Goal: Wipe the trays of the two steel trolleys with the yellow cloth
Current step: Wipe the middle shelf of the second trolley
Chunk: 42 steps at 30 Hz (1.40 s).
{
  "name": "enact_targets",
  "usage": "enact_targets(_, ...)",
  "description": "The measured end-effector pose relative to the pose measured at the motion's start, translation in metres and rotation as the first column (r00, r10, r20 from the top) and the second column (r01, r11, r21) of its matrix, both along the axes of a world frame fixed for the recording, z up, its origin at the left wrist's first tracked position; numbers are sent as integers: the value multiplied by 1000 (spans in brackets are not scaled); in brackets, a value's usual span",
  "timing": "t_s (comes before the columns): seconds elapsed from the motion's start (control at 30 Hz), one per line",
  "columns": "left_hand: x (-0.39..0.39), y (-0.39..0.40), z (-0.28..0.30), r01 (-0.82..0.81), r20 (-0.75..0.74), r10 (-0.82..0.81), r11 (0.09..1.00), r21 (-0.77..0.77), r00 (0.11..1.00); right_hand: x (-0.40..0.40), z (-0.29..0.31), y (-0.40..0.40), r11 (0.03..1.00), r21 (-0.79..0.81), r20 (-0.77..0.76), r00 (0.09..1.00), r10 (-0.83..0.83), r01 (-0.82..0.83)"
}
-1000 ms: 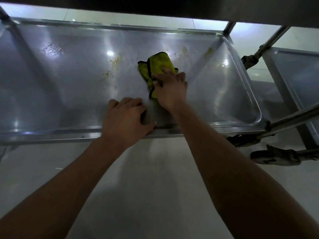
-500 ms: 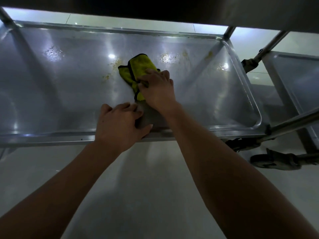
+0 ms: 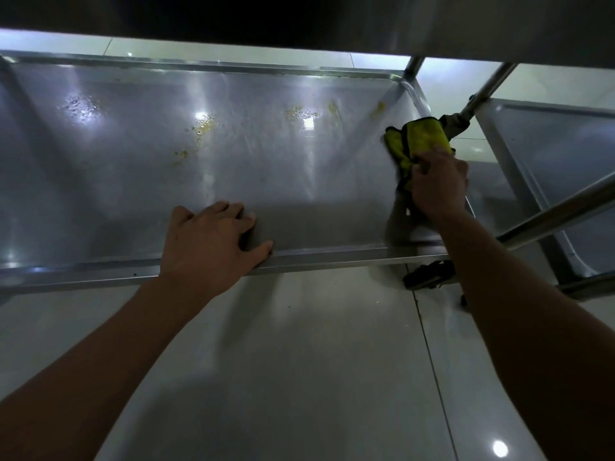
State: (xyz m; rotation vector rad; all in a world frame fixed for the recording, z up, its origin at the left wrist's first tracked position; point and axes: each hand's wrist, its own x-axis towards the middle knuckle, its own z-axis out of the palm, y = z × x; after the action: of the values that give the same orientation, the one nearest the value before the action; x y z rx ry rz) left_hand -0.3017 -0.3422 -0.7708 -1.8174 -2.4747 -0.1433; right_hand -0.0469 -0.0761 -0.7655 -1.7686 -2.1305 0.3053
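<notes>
My right hand grips the yellow cloth at the tray's right edge; my left hand, fingers spread flat, steadies the near rim.

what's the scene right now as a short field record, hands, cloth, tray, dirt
left hand: rests on tray's near rim, holds nothing
right hand: grips yellow cloth
cloth position: at tray's right end
tray: lower steel tray, wet sheen
yellowish spots: remain at centre and far side
second trolley tray: to the right
</notes>
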Motion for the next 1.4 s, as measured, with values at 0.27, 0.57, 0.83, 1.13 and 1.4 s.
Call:
enact_targets(0.27, 0, 4, 1, 45, -42, -48, 997, -55, 998, -45, -6, -50, 998, 10, -3, 998, 66, -66)
enact_targets(0.57, -5, -9, 8, 142, 17, -142, 988, -58, 990, -149, -8, -146, 905, 10, -10, 905, 425, -425)
enact_targets(0.83, -23, -53, 15, 121, 23, -119, 991, -64, 993, -158, -4, -165, 905, -11, -9, 905, 426, -426)
enact_targets(1.13, -20, -53, 15, -52, 74, 51, 999, 13, 996, -167, -9, -207, 870, 22, -21, 870, 493, -492)
enact_targets(1.4, -47, -66, 34, -51, 63, 55, 997, -59, 996, -163, -11, -208, 855, 33, 59, 855, 515, -517)
